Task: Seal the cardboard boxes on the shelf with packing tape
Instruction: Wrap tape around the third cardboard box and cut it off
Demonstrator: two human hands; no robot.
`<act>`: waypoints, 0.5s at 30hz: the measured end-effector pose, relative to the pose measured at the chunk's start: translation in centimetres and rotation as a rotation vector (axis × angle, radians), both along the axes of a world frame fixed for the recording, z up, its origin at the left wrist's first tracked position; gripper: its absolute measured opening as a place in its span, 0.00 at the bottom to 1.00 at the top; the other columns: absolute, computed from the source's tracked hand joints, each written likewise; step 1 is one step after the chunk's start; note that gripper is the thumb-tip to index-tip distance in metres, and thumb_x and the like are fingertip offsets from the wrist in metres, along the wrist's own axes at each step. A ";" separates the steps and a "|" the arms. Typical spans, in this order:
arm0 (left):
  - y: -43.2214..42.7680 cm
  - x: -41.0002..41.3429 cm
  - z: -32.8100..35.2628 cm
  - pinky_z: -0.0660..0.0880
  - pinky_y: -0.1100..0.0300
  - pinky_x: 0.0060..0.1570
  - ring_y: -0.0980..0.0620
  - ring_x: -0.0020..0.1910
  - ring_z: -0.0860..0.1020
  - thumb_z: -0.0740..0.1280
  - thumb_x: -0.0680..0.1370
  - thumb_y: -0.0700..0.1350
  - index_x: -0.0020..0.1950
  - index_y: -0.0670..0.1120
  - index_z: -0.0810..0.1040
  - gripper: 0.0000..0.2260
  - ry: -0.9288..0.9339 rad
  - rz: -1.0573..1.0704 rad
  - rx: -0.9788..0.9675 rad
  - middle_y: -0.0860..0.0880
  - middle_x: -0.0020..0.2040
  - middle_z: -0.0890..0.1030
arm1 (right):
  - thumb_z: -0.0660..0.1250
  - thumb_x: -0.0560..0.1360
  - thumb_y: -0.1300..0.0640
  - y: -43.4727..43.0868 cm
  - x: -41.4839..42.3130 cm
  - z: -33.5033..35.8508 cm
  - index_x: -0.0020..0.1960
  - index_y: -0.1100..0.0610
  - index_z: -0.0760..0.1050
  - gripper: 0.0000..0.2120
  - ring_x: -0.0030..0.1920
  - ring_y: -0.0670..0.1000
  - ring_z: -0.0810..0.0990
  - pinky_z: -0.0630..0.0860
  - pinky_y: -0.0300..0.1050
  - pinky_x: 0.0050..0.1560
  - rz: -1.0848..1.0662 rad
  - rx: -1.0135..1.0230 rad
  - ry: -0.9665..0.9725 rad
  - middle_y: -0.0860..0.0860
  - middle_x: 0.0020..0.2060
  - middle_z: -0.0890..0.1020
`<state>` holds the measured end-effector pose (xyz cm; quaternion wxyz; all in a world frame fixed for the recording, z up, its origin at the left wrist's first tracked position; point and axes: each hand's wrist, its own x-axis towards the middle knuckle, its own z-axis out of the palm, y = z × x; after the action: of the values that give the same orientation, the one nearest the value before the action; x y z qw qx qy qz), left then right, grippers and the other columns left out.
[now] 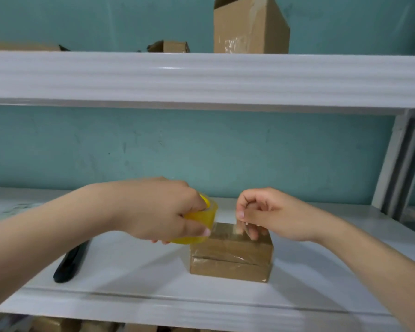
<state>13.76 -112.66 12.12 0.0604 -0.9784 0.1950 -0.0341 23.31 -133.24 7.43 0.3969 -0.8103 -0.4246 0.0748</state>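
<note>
A small brown cardboard box (230,257) stands on the white shelf (134,276), its front wrapped in shiny clear tape. My left hand (168,212) grips a yellow roll of packing tape (199,224) just above the box's left top edge. My right hand (264,212) pinches the free end of the tape strip (240,227) and holds it down on the box's top. The strip runs from the roll to those fingers.
A black tool (70,262) lies on the shelf left of the box. The upper shelf (201,77) carries a tall open carton (249,27) and lower boxes (170,46). A teal wall stands behind. More boxes (58,324) sit below.
</note>
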 end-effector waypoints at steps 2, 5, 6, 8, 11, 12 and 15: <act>0.3 0.0 -0.1 0.70 0.70 0.29 0.58 0.26 0.78 0.61 0.76 0.59 0.36 0.48 0.67 0.17 0.034 0.008 -0.077 0.51 0.31 0.81 | 0.66 0.75 0.60 0.2 -0.3 0.0 0.37 0.50 0.75 0.10 0.35 0.51 0.69 0.66 0.47 0.40 -0.022 0.058 -0.114 0.65 0.42 0.78; 0.5 0.0 -0.2 0.69 0.67 0.30 0.59 0.27 0.77 0.59 0.76 0.61 0.34 0.50 0.64 0.18 -0.013 0.001 -0.024 0.53 0.30 0.78 | 0.68 0.74 0.62 0.3 -0.6 -0.1 0.35 0.52 0.75 0.10 0.35 0.47 0.67 0.65 0.43 0.40 -0.013 0.136 -0.137 0.51 0.40 0.76; 0.6 -0.1 -0.3 0.67 0.67 0.30 0.60 0.27 0.77 0.59 0.76 0.62 0.34 0.51 0.64 0.18 -0.034 -0.003 0.003 0.53 0.30 0.77 | 0.68 0.74 0.62 0.3 -0.6 -0.3 0.35 0.53 0.75 0.10 0.36 0.48 0.68 0.65 0.44 0.40 -0.015 0.152 -0.099 0.50 0.38 0.76; 0.6 -0.2 -0.4 0.65 0.68 0.29 0.60 0.28 0.76 0.58 0.76 0.62 0.34 0.52 0.63 0.18 -0.054 -0.010 0.027 0.53 0.30 0.77 | 0.66 0.75 0.62 0.2 -0.5 -0.5 0.37 0.54 0.75 0.09 0.35 0.49 0.69 0.65 0.46 0.39 -0.032 0.172 -0.010 0.49 0.33 0.76; 0.7 -0.2 -0.5 0.66 0.65 0.31 0.58 0.30 0.75 0.57 0.76 0.63 0.35 0.51 0.63 0.18 -0.054 -0.009 0.054 0.53 0.31 0.76 | 0.63 0.77 0.63 0.2 -0.7 -0.7 0.38 0.54 0.73 0.09 0.31 0.48 0.67 0.62 0.44 0.33 -0.029 0.147 0.048 0.48 0.29 0.74; 0.8 -0.2 -0.6 0.67 0.64 0.31 0.58 0.30 0.75 0.56 0.76 0.63 0.35 0.50 0.63 0.18 -0.048 -0.007 0.058 0.53 0.31 0.77 | 0.62 0.78 0.63 0.3 -0.8 -0.8 0.39 0.55 0.72 0.09 0.30 0.49 0.65 0.61 0.43 0.32 -0.017 0.125 0.058 0.48 0.28 0.73; 1.0 -0.3 -0.6 0.68 0.65 0.32 0.60 0.28 0.76 0.57 0.76 0.62 0.35 0.50 0.63 0.19 -0.019 -0.018 0.032 0.53 0.31 0.77 | 0.57 0.80 0.63 0.5 -1.1 -1.0 0.41 0.56 0.68 0.10 0.27 0.46 0.64 0.61 0.39 0.29 0.025 0.091 0.109 0.46 0.27 0.71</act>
<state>13.44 -111.66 11.53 0.0777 -0.9751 0.2035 -0.0406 22.22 -132.75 6.46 0.4548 -0.7809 -0.4154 0.1042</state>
